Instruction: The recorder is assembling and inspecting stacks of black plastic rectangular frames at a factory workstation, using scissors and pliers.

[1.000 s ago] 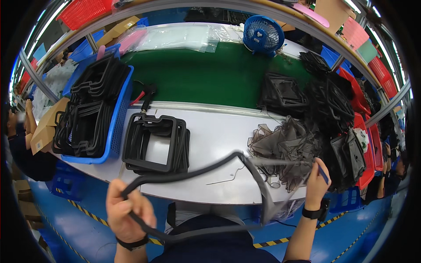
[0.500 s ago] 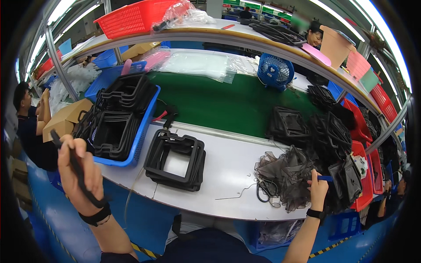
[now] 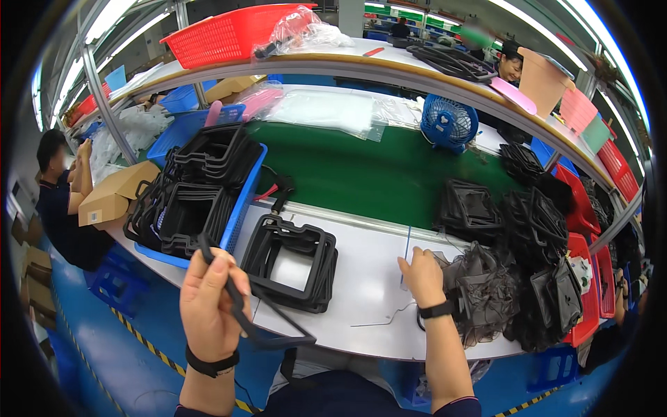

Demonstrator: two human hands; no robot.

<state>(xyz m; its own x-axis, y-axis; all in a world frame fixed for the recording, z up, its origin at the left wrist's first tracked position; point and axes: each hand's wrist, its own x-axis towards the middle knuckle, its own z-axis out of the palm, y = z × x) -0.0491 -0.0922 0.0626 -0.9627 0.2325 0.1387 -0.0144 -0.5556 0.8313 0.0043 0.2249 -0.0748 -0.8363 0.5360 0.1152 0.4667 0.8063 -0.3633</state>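
My left hand [image 3: 212,306] is closed around one side of a black rectangular frame [image 3: 281,342], held tilted above the table's front edge. My right hand [image 3: 422,278] pinches a slim blue tool [image 3: 408,243] that points upward; its exact kind is hard to make out. Between the hands lies a stack of black frames [image 3: 257,267] on the white tabletop [image 3: 365,278]. To the right of my right hand is a heap of crumpled dark mesh pieces [image 3: 479,292]. A thin bent wire or cord [image 3: 381,322] lies just below that hand.
A blue basket [image 3: 243,201] full of black frames stands at the left, beside a cardboard box [image 3: 114,194]. Stacked mesh-covered frames [image 3: 469,208] and red bins [image 3: 580,285] are at the right. Beyond the green surface [image 3: 347,170] stands a blue fan [image 3: 448,121]. A shelf [image 3: 354,59] crosses above.
My left hand has moved right and inward with the black frame, now nearer the stack. My right hand has left the mesh heap, moving left and up with the blue tool turned upright.
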